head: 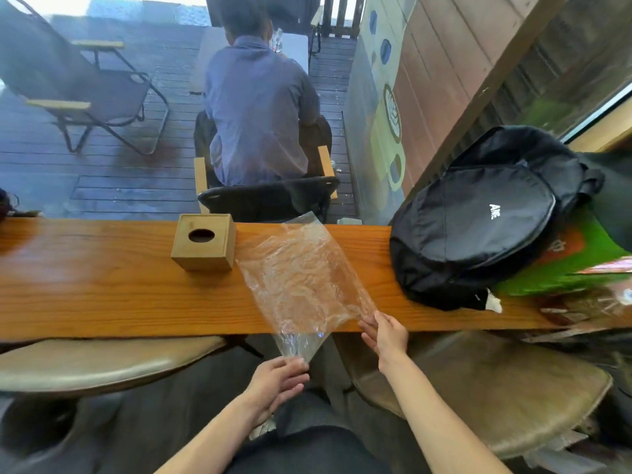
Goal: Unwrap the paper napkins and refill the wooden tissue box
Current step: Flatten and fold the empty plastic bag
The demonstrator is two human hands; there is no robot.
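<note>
A wooden tissue box (204,247) with a round hole in its lid stands on the wooden counter (102,295), left of centre. To its right a clear, crumpled plastic wrapper (301,282) lies spread across the counter, and its near end hangs over the front edge. My left hand (278,381) holds that near end below the counter edge. My right hand (384,336) pinches the wrapper's right edge at the counter's front. No paper napkins are visible.
A black backpack (478,220) lies on the counter at the right, beside green packaging (561,268). Padded stools (102,364) stand under the counter on both sides. Beyond the counter a person (260,107) sits in a chair with their back to me.
</note>
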